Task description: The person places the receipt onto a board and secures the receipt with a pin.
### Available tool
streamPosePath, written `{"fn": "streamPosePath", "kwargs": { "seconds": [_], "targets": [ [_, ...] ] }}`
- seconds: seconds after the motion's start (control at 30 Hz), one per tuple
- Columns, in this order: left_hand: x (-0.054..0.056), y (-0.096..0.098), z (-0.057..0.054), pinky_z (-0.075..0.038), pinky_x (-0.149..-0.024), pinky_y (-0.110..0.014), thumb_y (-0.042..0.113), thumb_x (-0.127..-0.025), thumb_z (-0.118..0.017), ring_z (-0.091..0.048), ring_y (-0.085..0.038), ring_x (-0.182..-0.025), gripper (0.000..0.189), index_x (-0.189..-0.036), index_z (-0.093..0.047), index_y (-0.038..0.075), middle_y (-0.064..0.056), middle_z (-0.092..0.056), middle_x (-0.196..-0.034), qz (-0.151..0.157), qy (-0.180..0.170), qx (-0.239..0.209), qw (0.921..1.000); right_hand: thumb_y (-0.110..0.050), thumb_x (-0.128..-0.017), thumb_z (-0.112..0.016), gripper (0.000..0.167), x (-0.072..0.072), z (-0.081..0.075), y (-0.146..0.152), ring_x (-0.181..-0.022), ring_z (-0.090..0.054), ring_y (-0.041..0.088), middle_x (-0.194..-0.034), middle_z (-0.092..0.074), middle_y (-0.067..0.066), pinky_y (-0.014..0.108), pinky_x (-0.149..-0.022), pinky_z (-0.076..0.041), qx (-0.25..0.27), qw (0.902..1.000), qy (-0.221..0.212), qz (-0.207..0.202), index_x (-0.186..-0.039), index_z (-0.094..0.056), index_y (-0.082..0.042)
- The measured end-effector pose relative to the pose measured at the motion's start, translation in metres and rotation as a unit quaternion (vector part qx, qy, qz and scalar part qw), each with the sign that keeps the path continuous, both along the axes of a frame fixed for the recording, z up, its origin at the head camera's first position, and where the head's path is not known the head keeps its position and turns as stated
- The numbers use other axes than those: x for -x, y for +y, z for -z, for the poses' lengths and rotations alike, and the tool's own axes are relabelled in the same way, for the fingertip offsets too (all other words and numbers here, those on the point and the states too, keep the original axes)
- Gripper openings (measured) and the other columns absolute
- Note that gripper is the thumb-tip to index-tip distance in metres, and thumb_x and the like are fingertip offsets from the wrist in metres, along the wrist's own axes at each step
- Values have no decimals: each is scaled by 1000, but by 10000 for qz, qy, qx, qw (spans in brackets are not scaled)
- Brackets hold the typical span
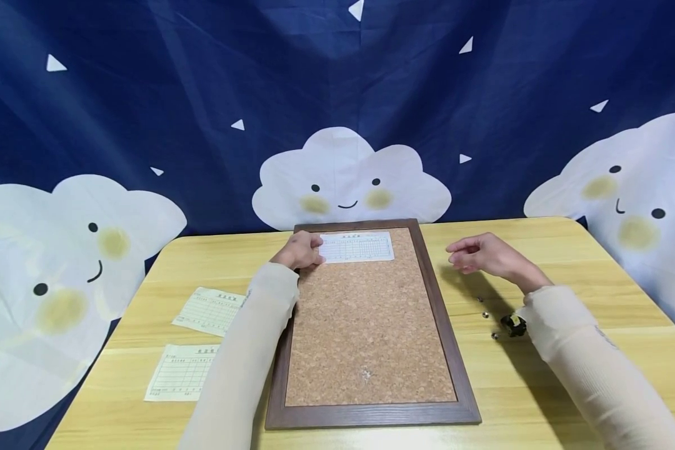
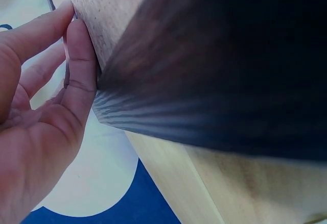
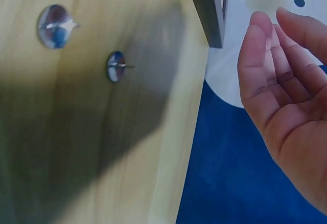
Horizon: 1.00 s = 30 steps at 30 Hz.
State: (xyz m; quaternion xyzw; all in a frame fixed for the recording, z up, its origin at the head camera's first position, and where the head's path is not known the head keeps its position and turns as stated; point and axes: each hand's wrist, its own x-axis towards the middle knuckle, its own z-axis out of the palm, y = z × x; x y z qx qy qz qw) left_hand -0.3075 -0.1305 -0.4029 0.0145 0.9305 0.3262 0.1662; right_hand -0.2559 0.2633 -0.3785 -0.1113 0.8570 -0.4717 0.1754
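Note:
A brown-framed cork board (image 1: 371, 325) lies on the wooden table. Near its top sits a white printed paper slip (image 1: 360, 247). My left hand (image 1: 300, 250) holds the slip's left edge between thumb and fingers, over the frame's upper left side. In the left wrist view, the fingertips (image 2: 76, 30) are right at the board. To the right of the board, my right hand (image 1: 486, 255) hovers above the table with loosely bent fingers; nothing shows between them. Below it lie silver thumbtacks (image 1: 485, 314); the right wrist view shows a thumbtack (image 3: 116, 67) with its point sideways.
Two more printed slips lie left of the board, an upper slip (image 1: 210, 310) and a lower slip (image 1: 181, 373), both partly behind my left sleeve. A small black object (image 1: 514, 325) sits beside my right sleeve. A dark blue cloud-patterned cloth (image 1: 337, 75) hangs behind the table.

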Motion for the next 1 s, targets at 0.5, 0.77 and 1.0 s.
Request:
{"fn": "streamPosePath", "kwargs": {
  "seconds": [0.5,0.77,1.0],
  "targets": [
    [-2,-1,-3,-50,-87,-29,4,-91,-72,-56,-22,-116,58,-145,-52,4,-14,-52,-145,69,-5,58,10000,-6,-96,-64,34,-12,8,18,-89,-70,23,-103,-71,16,38,-80,-58,-84,9999,-136,20,-121,-57,18],
    [-2,-1,-3,-50,-89,-29,3,-90,-72,-57,-22,-115,57,-144,-53,2,-15,-52,-144,97,74,43,9999,-9,-95,-66,34,-19,9,25,-87,-69,23,-102,-71,14,34,-78,-57,-284,9993,-256,32,-119,-61,15],
    [-1,0,-2,-49,-89,-29,3,-90,-72,-57,-21,-113,57,-144,-52,3,-15,-52,-144,60,12,34,10000,-13,-94,-69,32,-24,15,33,-83,-68,23,-98,-72,9,31,-76,-55,-362,9986,-383,48,-114,-65,11]
  ]
}}
